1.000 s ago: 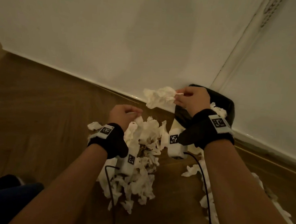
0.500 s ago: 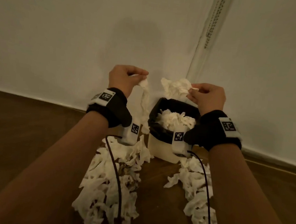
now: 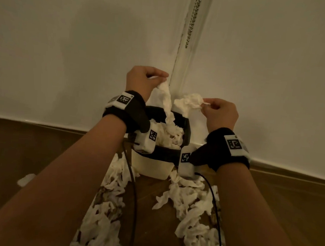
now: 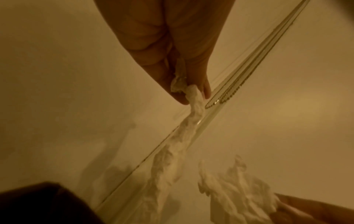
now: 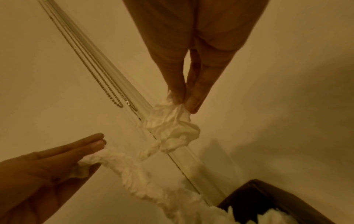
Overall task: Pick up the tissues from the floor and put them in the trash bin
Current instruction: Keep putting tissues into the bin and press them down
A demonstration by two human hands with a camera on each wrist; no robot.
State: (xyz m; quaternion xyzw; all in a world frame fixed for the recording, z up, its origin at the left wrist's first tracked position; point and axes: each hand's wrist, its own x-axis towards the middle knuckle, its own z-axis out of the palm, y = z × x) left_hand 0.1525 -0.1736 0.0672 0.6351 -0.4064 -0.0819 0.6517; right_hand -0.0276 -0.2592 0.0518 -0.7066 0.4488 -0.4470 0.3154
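A small cream trash bin [image 3: 153, 165] with a black liner [image 3: 164, 153] stands against the wall, filled with white tissues [image 3: 168, 137]. My left hand [image 3: 158, 78] is raised above it and pinches a long twisted tissue [image 3: 166, 103] whose lower end hangs into the bin; the same strip [image 4: 184, 131] shows in the left wrist view. My right hand [image 3: 207, 106] pinches a crumpled tissue [image 3: 189, 102] just above the bin's right rim; in the right wrist view this wad [image 5: 170, 128] hangs from the fingertips. Several torn tissues [image 3: 105, 217] lie on the floor in front of the bin.
A wooden floor [image 3: 13, 157] meets white walls at a corner behind the bin. A bead chain [image 3: 194, 16] hangs down along the corner trim. More tissue scraps [image 3: 194, 216] lie to the right, one scrap [image 3: 25, 178] far left. Black cables [image 3: 133, 200] run from both wrists.
Both hands rose from the floor pile to above the bin, each carrying a tissue. The left hand lifted its long strip higher, and its tail now trails into the bin.
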